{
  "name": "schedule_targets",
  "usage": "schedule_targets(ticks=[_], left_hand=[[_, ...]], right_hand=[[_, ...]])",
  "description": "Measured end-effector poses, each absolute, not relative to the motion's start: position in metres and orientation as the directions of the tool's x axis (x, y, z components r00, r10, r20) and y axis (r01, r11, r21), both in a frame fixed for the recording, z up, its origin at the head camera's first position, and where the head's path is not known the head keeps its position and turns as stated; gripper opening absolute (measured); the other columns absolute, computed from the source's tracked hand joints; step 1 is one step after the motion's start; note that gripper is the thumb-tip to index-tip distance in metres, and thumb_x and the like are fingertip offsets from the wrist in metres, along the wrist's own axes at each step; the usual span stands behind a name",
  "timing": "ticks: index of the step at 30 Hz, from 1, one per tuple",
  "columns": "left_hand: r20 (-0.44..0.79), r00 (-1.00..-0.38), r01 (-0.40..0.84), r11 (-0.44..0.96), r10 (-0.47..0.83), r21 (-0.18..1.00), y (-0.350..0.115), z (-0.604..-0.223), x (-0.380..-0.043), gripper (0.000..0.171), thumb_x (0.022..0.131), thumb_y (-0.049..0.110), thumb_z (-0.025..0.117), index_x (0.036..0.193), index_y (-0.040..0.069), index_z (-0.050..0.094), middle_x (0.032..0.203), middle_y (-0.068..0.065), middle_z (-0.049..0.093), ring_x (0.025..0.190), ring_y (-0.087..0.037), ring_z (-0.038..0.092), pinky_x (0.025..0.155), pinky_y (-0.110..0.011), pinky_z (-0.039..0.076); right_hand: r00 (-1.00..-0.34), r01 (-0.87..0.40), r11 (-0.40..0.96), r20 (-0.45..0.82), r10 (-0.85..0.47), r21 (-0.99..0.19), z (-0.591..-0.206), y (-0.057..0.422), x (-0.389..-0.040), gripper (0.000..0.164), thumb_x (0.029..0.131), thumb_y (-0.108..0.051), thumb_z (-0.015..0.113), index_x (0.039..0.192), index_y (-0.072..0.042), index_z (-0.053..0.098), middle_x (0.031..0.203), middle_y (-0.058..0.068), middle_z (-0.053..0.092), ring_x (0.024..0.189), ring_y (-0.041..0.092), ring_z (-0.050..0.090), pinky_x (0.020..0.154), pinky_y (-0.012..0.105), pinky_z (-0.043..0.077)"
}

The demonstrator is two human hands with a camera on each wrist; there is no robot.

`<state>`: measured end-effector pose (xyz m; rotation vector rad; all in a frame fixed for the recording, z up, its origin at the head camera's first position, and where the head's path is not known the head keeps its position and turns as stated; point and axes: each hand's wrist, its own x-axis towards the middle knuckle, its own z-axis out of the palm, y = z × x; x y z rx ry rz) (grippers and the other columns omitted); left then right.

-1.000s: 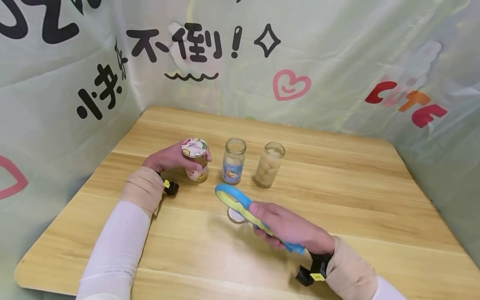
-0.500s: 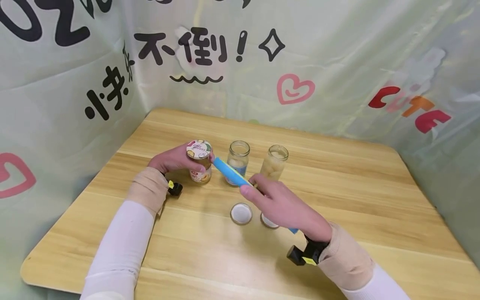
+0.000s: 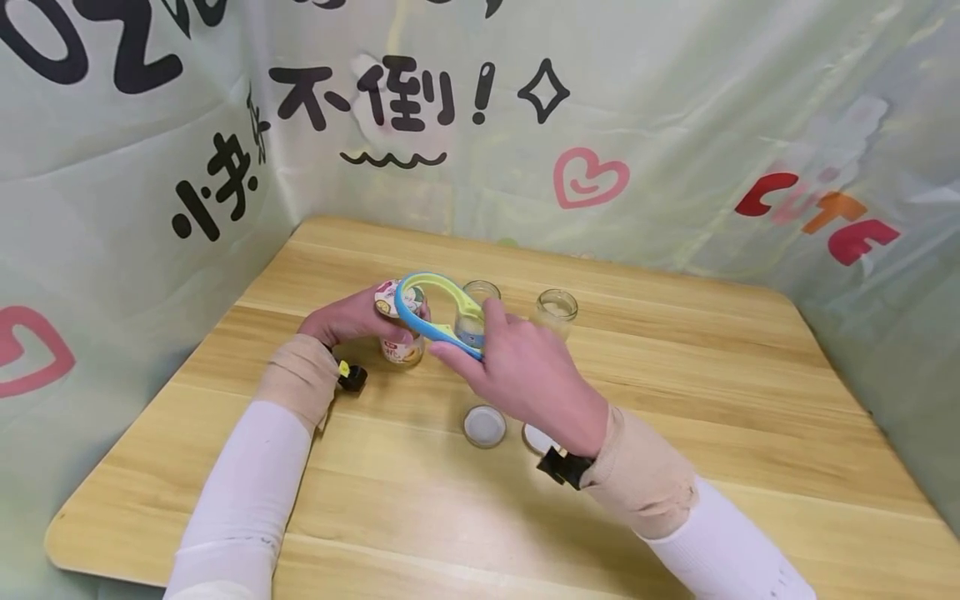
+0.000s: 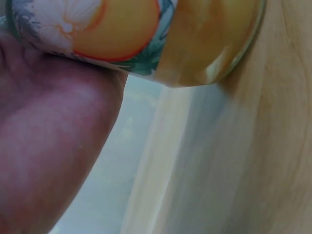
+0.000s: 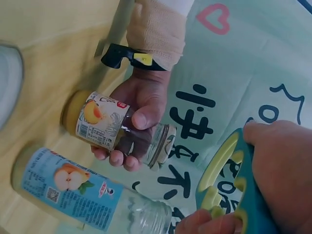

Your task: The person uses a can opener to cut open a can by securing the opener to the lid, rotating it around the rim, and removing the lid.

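The left hand [image 3: 341,319] is gripping a lidded jar [image 3: 402,351] from its left side, fingers and thumb wrapping round the glass. The jar is standing upright on the wooden table [image 3: 712,375], its long axis running vertically and its patterned lid facing up; a peach is showing on its label. The right hand [image 3: 536,379] is holding a blue and yellow-green loop opener [image 3: 429,330], its fingers closing on the near right part. The loop is reaching out past the fingertips, its rounded end pointing left and its long axis slanting from near right to far left. In the head view the loop is overlapping the lid's right edge, while the right wrist view is showing a gap between them.

Three jars are standing in a row: the gripped one at left, an open jar with a blue label [image 5: 73,187] in the middle, and another open jar [image 3: 557,307] at right. Two loose lids, a left lid [image 3: 484,426] and a right lid [image 3: 538,438], are lying nearer, the latter partly hiding behind the right wrist.
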<state>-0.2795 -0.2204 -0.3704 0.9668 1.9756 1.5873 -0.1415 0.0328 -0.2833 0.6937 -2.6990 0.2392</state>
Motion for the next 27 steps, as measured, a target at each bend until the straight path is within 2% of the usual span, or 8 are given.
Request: schedule_targets(ticks=[4,8,13,16,21,27], left_hand=[[0.110,-0.647,0.258,0.081,0.755,0.963,-0.220,-0.372,-0.280,0.043,0.077,0.007,0.078,0.113,0.000,0.057,0.106,-0.014,0.064,0.099,-0.029,0.058,0.096,-0.043,0.043],[0.090,-0.669,0.239,0.099,0.738,0.966,-0.220,-0.373,-0.280,0.046,0.076,0.010,0.080,0.114,0.002,0.055,0.107,-0.014,0.063,0.101,-0.028,0.058,0.097,-0.043,0.043],[0.141,-0.635,0.252,0.031,0.760,0.967,-0.220,-0.372,-0.280,0.050,0.077,0.007,0.078,0.117,-0.007,0.052,0.110,-0.022,0.059,0.102,-0.030,0.056,0.096,-0.041,0.044],[0.173,-0.610,0.261,-0.010,0.773,0.965,-0.221,-0.372,-0.279,0.050,0.078,0.004,0.076,0.118,-0.008,0.050,0.110,-0.024,0.058,0.103,-0.032,0.055,0.096,-0.040,0.044],[0.168,-0.620,0.242,-0.016,0.766,0.970,-0.223,-0.371,-0.278,0.046,0.077,0.004,0.077,0.117,0.003,0.054,0.110,-0.015,0.061,0.105,-0.028,0.056,0.097,-0.038,0.044],[0.156,-0.651,0.218,-0.014,0.743,0.976,-0.225,-0.372,-0.277,0.057,0.075,0.010,0.081,0.123,0.002,0.051,0.113,-0.012,0.061,0.108,-0.025,0.056,0.100,-0.039,0.042]], right_hand=[[-0.798,-0.474,0.880,0.418,-0.434,0.008,-0.285,0.020,-0.146,0.071,0.088,-0.074,0.037,0.098,-0.004,0.044,0.055,0.000,0.042,0.042,0.018,0.043,0.034,0.029,0.034],[-0.774,-0.439,0.896,0.477,-0.417,0.069,-0.287,0.009,-0.146,0.073,0.089,-0.073,0.035,0.093,-0.001,0.045,0.051,-0.001,0.039,0.036,0.018,0.040,0.030,0.028,0.031],[-0.746,-0.419,0.898,0.512,-0.425,0.135,-0.288,-0.004,-0.148,0.068,0.090,-0.072,0.036,0.079,-0.005,0.045,0.050,-0.002,0.037,0.035,0.019,0.040,0.030,0.029,0.031],[-0.753,-0.410,0.901,0.505,-0.422,0.141,-0.290,-0.011,-0.150,0.067,0.090,-0.071,0.036,0.076,-0.007,0.046,0.050,-0.002,0.039,0.037,0.020,0.044,0.031,0.030,0.035],[-0.798,-0.358,0.925,0.474,-0.373,0.124,-0.295,-0.022,-0.153,0.070,0.090,-0.073,0.033,0.080,-0.005,0.048,0.052,0.001,0.042,0.041,0.022,0.051,0.033,0.033,0.040],[-0.826,-0.306,0.944,0.457,-0.329,0.126,-0.296,-0.031,-0.153,0.070,0.090,-0.074,0.032,0.078,-0.007,0.045,0.052,0.003,0.043,0.045,0.024,0.054,0.033,0.033,0.040]])
